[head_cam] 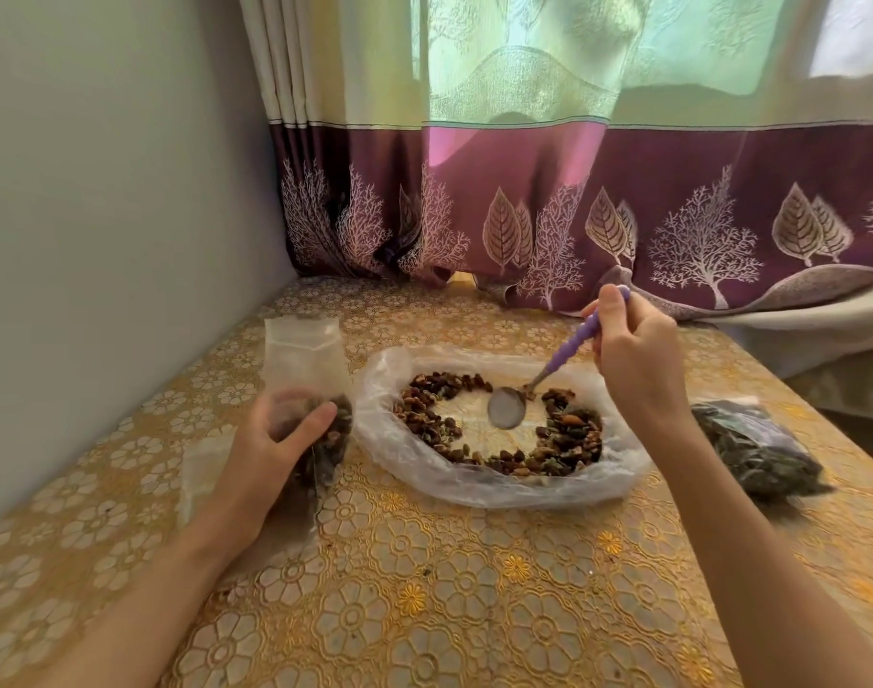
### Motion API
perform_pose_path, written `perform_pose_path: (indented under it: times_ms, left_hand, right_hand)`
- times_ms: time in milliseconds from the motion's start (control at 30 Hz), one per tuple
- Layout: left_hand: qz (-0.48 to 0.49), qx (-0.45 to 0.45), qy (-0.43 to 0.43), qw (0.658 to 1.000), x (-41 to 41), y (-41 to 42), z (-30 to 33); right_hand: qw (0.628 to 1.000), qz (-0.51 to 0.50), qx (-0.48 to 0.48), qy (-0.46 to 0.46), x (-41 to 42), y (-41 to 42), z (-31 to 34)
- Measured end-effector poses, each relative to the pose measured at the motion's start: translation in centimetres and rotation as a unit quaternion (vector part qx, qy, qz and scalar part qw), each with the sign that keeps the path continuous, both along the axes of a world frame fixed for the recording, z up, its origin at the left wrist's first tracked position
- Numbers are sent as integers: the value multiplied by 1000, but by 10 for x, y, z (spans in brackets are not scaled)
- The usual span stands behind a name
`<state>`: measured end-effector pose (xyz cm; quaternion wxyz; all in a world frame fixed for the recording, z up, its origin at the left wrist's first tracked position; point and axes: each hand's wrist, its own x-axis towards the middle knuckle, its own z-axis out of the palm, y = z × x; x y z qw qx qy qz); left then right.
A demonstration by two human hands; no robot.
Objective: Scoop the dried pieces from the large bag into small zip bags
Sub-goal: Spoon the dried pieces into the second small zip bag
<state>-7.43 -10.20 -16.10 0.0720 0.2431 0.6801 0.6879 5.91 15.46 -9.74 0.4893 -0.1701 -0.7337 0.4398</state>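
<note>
Left hand (270, 454) grips a small zip bag (305, 384), part-filled, upright, left of the large bag (499, 484). Right hand (633, 350) pinches the purple spoon (538, 374), bowl empty over the bag's bare middle, dried pieces (563, 444) ringed around it. Filled dark bag (752, 449) lies far right on the table (474, 613).

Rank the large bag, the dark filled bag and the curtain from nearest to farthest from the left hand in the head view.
From the left hand, which holds the small zip bag:
1. Large bag, just to its right, open with dried pieces inside.
2. Dark filled bag, on the table's right side, beyond the right forearm.
3. Curtain, hanging behind the table's far edge.
</note>
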Motion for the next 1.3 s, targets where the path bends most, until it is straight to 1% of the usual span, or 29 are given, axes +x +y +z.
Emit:
perform_pose_path:
  times_ms: [67,133,200,300,433,633,800,900,967,1133,1200,1300]
  left_hand:
    - [8,-55,33,998,1,2,-2]
    - [2,-107,64,992,0,2,-5]
    - [-6,-123,80,989,-1,3,-6]
    - [-6,-111,89,990,1,4,-4]
    - [9,-110,97,989,2,5,-2]
    - [13,-137,112,984,4,5,-3]
    - [13,-144,109,984,4,5,-3]
    - [9,-143,110,984,5,5,-3]
    - [7,-143,115,983,4,6,-4]
    - [9,-145,122,982,2,6,-7]
    - [3,-147,131,980,2,7,-8]
    - [-5,-178,158,971,1,7,-9]
  right_hand:
    - [998,-39,22,-43,0,12,-5]
    - [994,-73,21,-82,1,25,-10]
    - [991,-93,8,-100,3,36,-14]
    - [990,-109,-20,-83,9,49,-17]
    - [994,-77,-55,-55,14,60,-18]
    - [993,-27,-95,-65,17,63,-22]
    - [978,15,-157,-138,15,58,-26]
    - [968,28,-169,-184,13,52,-27]
    - [964,34,-177,-198,11,49,-25]
    - [957,47,-210,-193,10,42,-24]
    - [956,38,-231,-179,11,43,-25]
    - [954,30,-264,-142,11,45,-26]
